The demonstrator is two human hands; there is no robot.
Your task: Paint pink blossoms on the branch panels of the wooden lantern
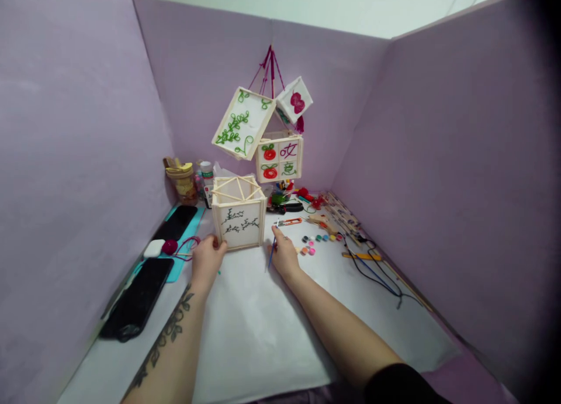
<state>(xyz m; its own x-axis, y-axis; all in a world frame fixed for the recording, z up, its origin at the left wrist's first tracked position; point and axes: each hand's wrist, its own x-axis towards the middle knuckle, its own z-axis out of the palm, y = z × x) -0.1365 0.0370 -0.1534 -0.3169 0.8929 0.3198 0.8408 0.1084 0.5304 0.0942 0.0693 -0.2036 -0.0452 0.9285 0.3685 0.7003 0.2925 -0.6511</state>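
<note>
A box-shaped paper lantern [242,223] with a pale wooden-stick frame stands upright on the white table cover. Dark painted branches show on its front panel, and thin sticks cross over its top. My left hand [208,256] grips the lantern's lower left corner, thumb toward the front and fingers curled at the side. To the right of the lantern, my right hand [284,255] is closed around a thin blue paintbrush [271,255], its tip pointing up. Small paint pots [324,238] in several colours sit just beyond that hand.
Decorated paper lanterns [245,123] hang on purple cords at the back. Phones [140,296], a turquoise mat [177,269] and purple yarn [170,247] lie left. A jar [183,182] stands behind. Orange-handled snips [289,221], a yellow cutter [363,256] and a black cable [372,272] lie right.
</note>
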